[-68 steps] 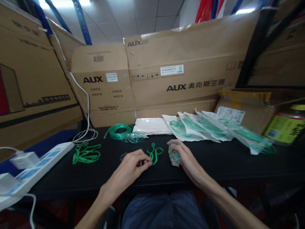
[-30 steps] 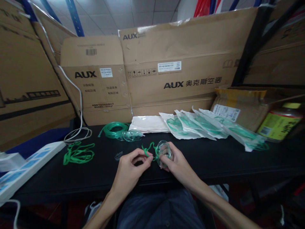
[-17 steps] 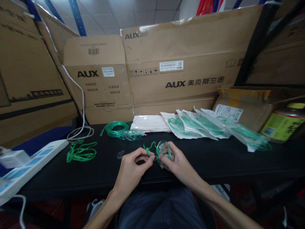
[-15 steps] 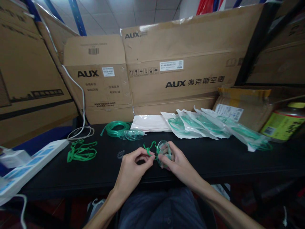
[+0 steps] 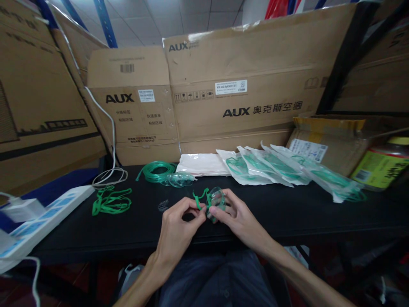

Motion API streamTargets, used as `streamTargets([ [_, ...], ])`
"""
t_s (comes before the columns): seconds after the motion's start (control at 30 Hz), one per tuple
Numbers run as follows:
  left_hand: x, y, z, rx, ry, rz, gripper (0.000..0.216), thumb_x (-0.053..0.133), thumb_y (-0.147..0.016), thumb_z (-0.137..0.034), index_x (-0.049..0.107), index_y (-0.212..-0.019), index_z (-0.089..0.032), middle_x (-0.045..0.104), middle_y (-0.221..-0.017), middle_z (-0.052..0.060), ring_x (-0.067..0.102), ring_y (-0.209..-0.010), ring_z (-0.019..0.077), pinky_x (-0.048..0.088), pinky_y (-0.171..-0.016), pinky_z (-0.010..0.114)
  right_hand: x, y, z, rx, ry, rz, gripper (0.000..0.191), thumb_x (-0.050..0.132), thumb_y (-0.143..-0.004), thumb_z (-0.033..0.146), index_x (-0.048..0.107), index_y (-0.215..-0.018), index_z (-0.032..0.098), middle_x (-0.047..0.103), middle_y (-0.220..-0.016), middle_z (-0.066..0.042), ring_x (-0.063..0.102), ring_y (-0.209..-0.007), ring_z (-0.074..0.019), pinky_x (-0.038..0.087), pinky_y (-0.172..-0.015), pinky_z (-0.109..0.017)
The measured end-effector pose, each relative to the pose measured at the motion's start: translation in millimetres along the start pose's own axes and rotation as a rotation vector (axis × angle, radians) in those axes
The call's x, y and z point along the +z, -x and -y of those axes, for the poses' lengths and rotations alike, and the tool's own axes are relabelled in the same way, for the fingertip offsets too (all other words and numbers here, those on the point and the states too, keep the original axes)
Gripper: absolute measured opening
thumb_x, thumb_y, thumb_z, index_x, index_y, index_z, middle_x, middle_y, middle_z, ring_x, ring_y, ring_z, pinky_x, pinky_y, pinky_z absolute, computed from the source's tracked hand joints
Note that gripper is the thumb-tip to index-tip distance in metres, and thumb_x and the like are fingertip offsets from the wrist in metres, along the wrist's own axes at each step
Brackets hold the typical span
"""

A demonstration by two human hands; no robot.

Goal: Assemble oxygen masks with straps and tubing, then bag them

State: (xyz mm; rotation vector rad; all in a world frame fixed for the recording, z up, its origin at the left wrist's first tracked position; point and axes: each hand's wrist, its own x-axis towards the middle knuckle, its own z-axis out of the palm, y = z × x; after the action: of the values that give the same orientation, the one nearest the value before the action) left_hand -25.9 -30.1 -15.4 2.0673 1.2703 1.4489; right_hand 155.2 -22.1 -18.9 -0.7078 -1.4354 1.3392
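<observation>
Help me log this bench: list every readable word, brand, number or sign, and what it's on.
"AUX": left carton
"分拣标签 粘贴区域": left carton
"快递面单 粘贴区域": left carton
"AUX 奥克斯空调": wide carton
"AUX": wide carton, top left
"25": sticker on wide carton
Arrow and umbrella signs: wide carton
Too small or blurred: other print on these, and on far-left carton, right-hand carton, small box, bottle.
</observation>
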Motion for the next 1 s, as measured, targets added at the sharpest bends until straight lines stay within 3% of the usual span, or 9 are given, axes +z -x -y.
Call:
streamTargets([
  [0.2, -0.5, -1.0, 4.9, 0.008, 0.071, 0.027, 0.008, 0.070, -0.086, -0.024, 0.074, -0.081, -0.019, 0.073, -0.085, 0.003, 0.069, -0.076, 0.0161, 0.055, -0.070, 0.023, -0.4, 0.8, 0.0, 0.011, -0.084, 0.002, 0.035, 0.084, -0.076, 0.027, 0.058, -0.099, 0.024, 0.069, -0.097, 0.002, 0.067, -0.096, -0.0152, 0.052, -0.089, -0.027],
  [0.3, -1.7, -6.8, 8.9, -0.099, 0.210, 0.072, 0.011, 0.075, -0.082, -0.029, 0.076, -0.078, -0.019, 0.074, -0.089, 0.004, 0.070, -0.085, 0.0182, 0.056, -0.074, 0.023, -1.4, -0.7, -4.6, -0.012, -0.112, 0.011, 0.040, 0.088, -0.070, 0.023, 0.060, -0.098, 0.024, 0.069, -0.101, 0.002, 0.067, -0.099, -0.0155, 0.053, -0.090, -0.026],
  [0.43, -2.8, -13.2, 13.0, -0.311, 0.352, 0.174, 0.017, 0.079, -0.078, -0.033, 0.075, -0.081, -0.017, 0.074, -0.078, 0.002, 0.069, -0.074, 0.0161, 0.055, -0.071, 0.023, -2.5, -2.0, -9.4, -0.069, -0.088, 0.045, 0.042, 0.089, -0.068, 0.027, 0.064, -0.102, 0.024, 0.068, -0.101, 0.001, 0.066, -0.104, -0.0176, 0.052, -0.095, -0.029],
  [0.53, -3.2, -14.7, 16.1, -0.395, 0.440, 0.234, 0.021, 0.080, -0.076, -0.033, 0.073, -0.083, -0.015, 0.072, -0.071, 0.000, 0.068, -0.068, 0.0145, 0.055, -0.070, 0.022, -4.4, -1.7, -11.8, -0.156, 0.097, -0.009, 0.042, 0.090, -0.068, 0.030, 0.070, -0.104, 0.025, 0.064, -0.106, -0.001, 0.063, -0.107, -0.0194, 0.050, -0.096, -0.031],
  [0.7, -4.5, -14.7, 18.4, -0.457, 0.522, 0.239, 0.028, 0.078, -0.077, -0.035, 0.073, -0.096, -0.014, 0.075, -0.082, 0.003, 0.071, -0.078, 0.0167, 0.057, -0.080, 0.025, -8.1, -1.6, -17.5, -0.292, 0.520, -0.120, 0.047, 0.093, -0.062, 0.025, 0.077, -0.105, 0.031, 0.058, -0.107, -0.002, 0.059, -0.106, -0.0215, 0.047, -0.096, -0.035],
  [0.87, -6.2, -15.0, 11.3, -0.488, 0.558, 0.199, 0.034, 0.070, -0.083, -0.045, 0.074, -0.096, -0.013, 0.076, -0.102, 0.007, 0.071, -0.095, 0.0222, 0.057, -0.088, 0.030, -8.5, -0.3, -14.8, -0.315, 0.621, -0.006, 0.048, 0.086, -0.073, 0.015, 0.075, -0.116, 0.033, 0.058, -0.114, -0.003, 0.058, -0.111, -0.0208, 0.046, -0.101, -0.037],
  [1.0, -7.1, -15.6, 12.6, -0.436, 0.501, 0.236, 0.032, 0.074, -0.080, -0.037, 0.072, -0.104, -0.015, 0.077, -0.095, 0.006, 0.072, -0.091, 0.0212, 0.056, -0.086, 0.029, -7.6, 2.6, -4.8, -0.305, 0.564, 0.104, 0.033, 0.075, -0.083, 0.016, 0.075, -0.113, 0.028, 0.060, -0.123, -0.006, 0.058, -0.118, -0.0218, 0.045, -0.106, -0.039],
])
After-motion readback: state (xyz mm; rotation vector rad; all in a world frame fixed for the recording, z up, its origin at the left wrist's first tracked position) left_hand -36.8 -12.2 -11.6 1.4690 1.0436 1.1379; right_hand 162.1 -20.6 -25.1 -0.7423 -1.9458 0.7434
